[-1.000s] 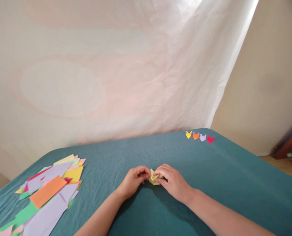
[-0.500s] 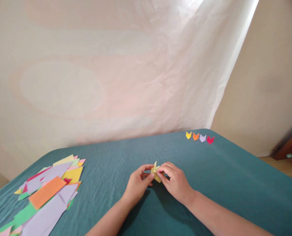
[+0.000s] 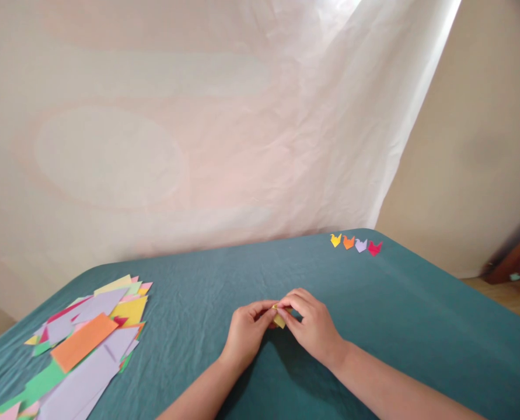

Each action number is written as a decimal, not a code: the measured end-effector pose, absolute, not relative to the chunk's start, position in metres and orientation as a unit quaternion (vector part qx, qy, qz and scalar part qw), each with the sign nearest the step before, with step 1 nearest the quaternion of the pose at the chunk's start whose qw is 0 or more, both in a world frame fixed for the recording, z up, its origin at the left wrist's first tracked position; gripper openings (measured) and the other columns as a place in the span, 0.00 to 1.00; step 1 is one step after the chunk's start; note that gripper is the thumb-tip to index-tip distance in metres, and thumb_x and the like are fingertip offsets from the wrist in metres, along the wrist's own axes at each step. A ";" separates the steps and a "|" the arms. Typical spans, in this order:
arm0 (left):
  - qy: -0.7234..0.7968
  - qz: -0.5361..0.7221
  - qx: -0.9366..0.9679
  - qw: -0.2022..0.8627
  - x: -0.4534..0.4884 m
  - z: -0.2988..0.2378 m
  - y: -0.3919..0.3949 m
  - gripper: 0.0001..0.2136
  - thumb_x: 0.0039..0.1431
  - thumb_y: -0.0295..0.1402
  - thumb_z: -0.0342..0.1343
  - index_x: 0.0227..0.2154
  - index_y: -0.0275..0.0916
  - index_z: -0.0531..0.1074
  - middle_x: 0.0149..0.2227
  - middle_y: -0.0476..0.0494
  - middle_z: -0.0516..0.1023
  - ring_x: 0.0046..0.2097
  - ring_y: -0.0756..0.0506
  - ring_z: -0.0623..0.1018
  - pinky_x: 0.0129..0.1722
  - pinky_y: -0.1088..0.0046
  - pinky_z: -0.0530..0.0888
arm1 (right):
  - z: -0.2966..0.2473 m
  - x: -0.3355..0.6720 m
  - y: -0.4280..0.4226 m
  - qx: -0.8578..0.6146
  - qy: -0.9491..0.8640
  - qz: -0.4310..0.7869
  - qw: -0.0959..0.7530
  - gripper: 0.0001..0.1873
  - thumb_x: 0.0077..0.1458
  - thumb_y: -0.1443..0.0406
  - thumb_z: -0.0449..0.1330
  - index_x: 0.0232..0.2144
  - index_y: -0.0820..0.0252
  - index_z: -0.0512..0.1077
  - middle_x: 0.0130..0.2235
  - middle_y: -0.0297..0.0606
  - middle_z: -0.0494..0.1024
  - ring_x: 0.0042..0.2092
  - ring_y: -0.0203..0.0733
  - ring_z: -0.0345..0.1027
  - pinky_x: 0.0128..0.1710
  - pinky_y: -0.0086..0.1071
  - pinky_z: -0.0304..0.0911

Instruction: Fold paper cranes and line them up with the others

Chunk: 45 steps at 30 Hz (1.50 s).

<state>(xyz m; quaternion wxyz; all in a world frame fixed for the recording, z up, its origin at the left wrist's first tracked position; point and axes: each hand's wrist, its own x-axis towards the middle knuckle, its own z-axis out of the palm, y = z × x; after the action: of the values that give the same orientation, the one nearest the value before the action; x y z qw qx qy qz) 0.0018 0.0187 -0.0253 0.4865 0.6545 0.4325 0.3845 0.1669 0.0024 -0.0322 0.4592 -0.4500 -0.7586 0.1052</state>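
Observation:
Between my two hands is a small folded piece of pale yellow paper (image 3: 279,321), held just above the green tablecloth. My left hand (image 3: 247,329) pinches its left side between thumb and fingers. From the right, my right hand (image 3: 310,321) grips its upper edge with thumb and forefinger. The fingertips of both hands nearly meet and cover most of the paper; only its lower part and a sliver at the top show.
A loose pile of coloured paper, with an orange sheet (image 3: 84,342) on top, lies at the left. Several small folded paper birds, among them a red one (image 3: 375,249), stand in a row at the far right corner of the green-covered table (image 3: 189,291). A pale sheet (image 3: 224,146) hangs behind.
The pointed tip that stuck up from the yellow paper no longer shows above the fingers. My left fingers have closed in toward my right ones.

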 end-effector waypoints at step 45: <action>0.442 0.426 0.623 0.484 -0.004 -0.037 0.025 0.07 0.52 0.31 0.57 0.34 0.35 0.74 0.30 0.44 0.79 0.32 0.46 0.78 0.35 0.72 0.73 | -0.034 0.171 0.009 -0.470 -0.703 0.254 0.470 0.04 0.53 0.68 0.59 0.32 0.56 0.74 0.32 0.31 0.76 0.34 0.36 0.68 0.35 0.27 0.59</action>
<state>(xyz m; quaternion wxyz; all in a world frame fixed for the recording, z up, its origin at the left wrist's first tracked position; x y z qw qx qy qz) -0.0040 0.0252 -0.0372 0.4838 0.6234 0.4423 0.4263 0.1710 0.0090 -0.0342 0.4700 -0.4697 -0.7029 0.2539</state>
